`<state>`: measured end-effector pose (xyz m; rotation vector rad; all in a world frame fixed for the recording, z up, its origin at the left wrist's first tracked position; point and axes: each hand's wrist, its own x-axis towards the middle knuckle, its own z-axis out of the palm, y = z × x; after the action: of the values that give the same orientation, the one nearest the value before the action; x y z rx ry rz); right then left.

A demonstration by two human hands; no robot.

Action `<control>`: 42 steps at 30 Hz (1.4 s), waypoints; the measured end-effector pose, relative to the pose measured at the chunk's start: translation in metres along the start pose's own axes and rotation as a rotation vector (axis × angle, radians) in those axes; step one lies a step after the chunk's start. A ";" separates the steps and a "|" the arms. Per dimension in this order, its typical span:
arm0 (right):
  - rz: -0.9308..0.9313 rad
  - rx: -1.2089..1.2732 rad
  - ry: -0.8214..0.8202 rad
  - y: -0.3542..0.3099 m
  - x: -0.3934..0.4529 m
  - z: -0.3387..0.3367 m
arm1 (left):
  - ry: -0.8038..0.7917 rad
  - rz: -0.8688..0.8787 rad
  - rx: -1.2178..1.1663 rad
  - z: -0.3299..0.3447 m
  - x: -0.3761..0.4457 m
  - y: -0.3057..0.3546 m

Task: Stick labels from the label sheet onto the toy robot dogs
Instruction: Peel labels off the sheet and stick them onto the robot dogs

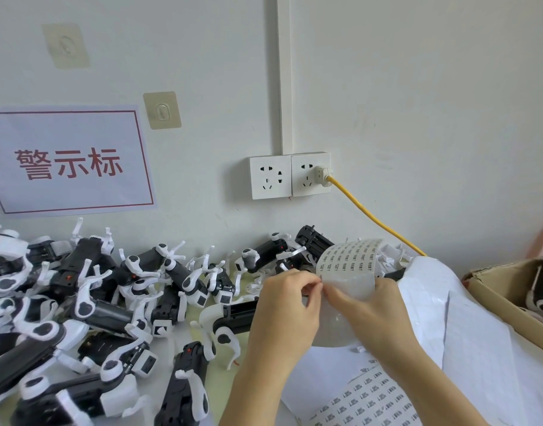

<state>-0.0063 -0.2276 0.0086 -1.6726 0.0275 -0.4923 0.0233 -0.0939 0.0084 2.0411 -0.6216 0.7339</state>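
While both my hands meet at the middle of the desk, the label sheet (347, 265) curls up between them, printed rows facing the far wall. My right hand (371, 309) pinches the sheet's lower edge, fingers curled round the paper. My left hand (285, 305) has its fingertips bunched against the sheet's left edge, thumb and forefinger pinched at it; can't tell if a label is already lifted. The toy dogs (104, 302), black and white, lie in a jumbled pile over the left half of the desk, legs sticking up, some on their sides. A few more dogs (270, 253) sit far, against the wall just behind the sheet. One dog (230, 321) lies just left of my left wrist. A second printed sheet (368, 398) lies flat near me, under my right forearm, on white paper (448, 318) heaped to the right. A cardboard box (507, 293) at the right edge holds another dog, partly cut off. On the wall: a double socket (290, 176) with a plug and yellow cable (374, 216) running down right, a red-bordered sign (69, 161) at left, and two clear hooks (161, 110).
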 end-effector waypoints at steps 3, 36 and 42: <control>-0.030 -0.081 -0.010 0.001 -0.001 0.000 | -0.019 -0.028 -0.023 -0.001 0.000 -0.002; 0.016 -0.182 -0.105 0.008 0.004 -0.004 | -0.147 -0.139 -0.111 -0.008 -0.002 -0.010; 0.009 -0.201 -0.110 0.009 0.005 -0.006 | -0.185 -0.038 0.015 -0.006 -0.003 -0.009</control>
<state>-0.0020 -0.2365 0.0024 -1.8937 0.0042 -0.4002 0.0251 -0.0835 0.0041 2.1445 -0.6813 0.5323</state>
